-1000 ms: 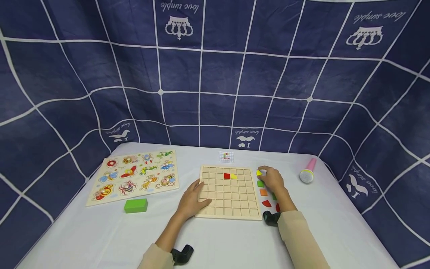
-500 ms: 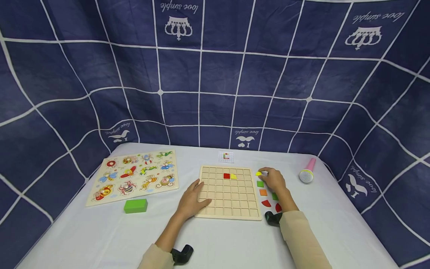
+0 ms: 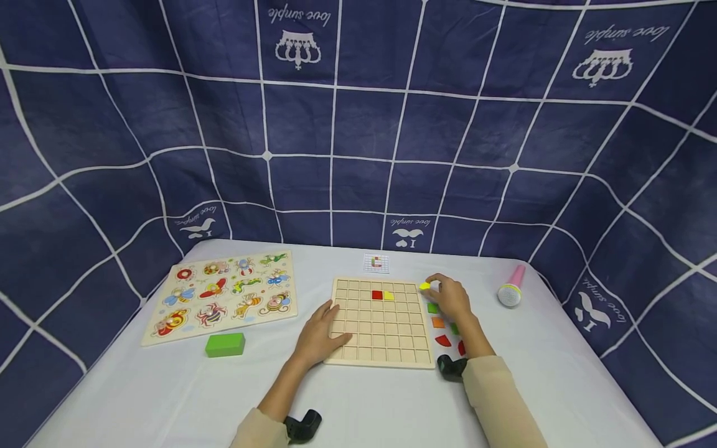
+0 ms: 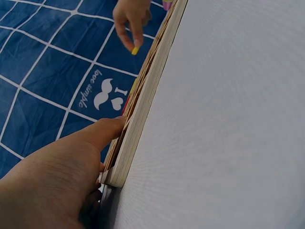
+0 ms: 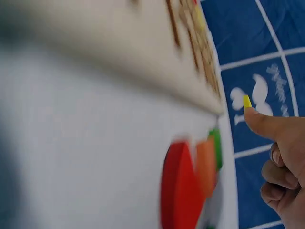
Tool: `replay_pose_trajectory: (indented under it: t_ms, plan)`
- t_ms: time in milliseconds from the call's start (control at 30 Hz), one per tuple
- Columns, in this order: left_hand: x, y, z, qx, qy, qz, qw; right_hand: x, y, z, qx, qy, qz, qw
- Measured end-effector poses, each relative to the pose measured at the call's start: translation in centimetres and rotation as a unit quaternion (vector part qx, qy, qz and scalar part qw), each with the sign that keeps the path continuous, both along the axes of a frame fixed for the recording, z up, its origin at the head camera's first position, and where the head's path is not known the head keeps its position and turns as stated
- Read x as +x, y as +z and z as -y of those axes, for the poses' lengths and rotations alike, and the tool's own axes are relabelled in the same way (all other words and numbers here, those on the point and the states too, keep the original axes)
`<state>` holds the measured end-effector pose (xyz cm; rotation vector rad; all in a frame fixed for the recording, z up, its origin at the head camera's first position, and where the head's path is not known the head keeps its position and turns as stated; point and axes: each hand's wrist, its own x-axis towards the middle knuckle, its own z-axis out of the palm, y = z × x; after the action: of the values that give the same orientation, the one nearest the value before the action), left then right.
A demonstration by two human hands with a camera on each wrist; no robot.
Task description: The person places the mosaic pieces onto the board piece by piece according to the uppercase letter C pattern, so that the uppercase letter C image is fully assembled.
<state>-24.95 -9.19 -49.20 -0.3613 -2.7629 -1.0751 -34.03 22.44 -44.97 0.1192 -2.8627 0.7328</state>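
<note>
My right hand [image 3: 452, 300] pinches a small yellow piece [image 3: 424, 286] between thumb and fingertips, just off the upper right edge of a wooden grid board [image 3: 378, 363]. In the right wrist view the yellow piece [image 5: 247, 101] shows edge-on above the thumb tip, its full outline hidden. My left hand [image 3: 318, 336] rests on the board's left side, fingers along the edge and thumb over the surface. From the left wrist view, the thumb lies on the board [image 4: 143, 98] near its corner; most fingers are hidden. A red square [image 3: 377, 295] and a yellow piece [image 3: 389, 296] sit side by side in upper cells.
Right of the board lie a green piece [image 3: 433, 308], an orange square [image 3: 438, 322], a red quarter-circle [image 3: 443, 340] and others partly under the right arm. A pattern card [image 3: 376, 263] is behind. Farther out are a pink microphone [image 3: 512, 286], insect puzzle [image 3: 224, 292] and green block [image 3: 225, 345].
My right hand has lifted the yellow piece from the top of the row and carried it left toward the board's edge. The left hand has stayed in place on the board.
</note>
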Motion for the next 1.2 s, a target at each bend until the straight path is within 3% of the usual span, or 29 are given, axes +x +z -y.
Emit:
replay_pose_trajectory:
  t_ms: [233, 400, 633, 867, 1200]
  plan:
    - [0.1, 0.0, 0.0, 0.005, 0.000, -0.003, 1.0000, 0.1, 1.3, 4.2, -0.012, 0.052, -0.066, 0.996]
    - [0.1, 0.0, 0.0, 0.007, 0.000, 0.001, 1.0000, 0.1, 1.5, 7.4, -0.018, 0.088, -0.067, 0.994]
    - [-0.1, -0.2, 0.0, 0.002, -0.001, -0.002, 1.0000, 0.2, 0.3, 10.6, -0.025, 0.131, -0.052, 0.990]
    - [-0.1, -0.3, 0.0, -0.001, -0.002, -0.001, 1.0000, 0.0, -1.3, 11.7, -0.017, 0.139, -0.029, 0.990]
    - [-0.1, -0.2, 0.0, -0.002, -0.001, 0.000, 1.0000, -0.5, -1.9, 11.7, -0.010, 0.139, -0.016, 0.990]
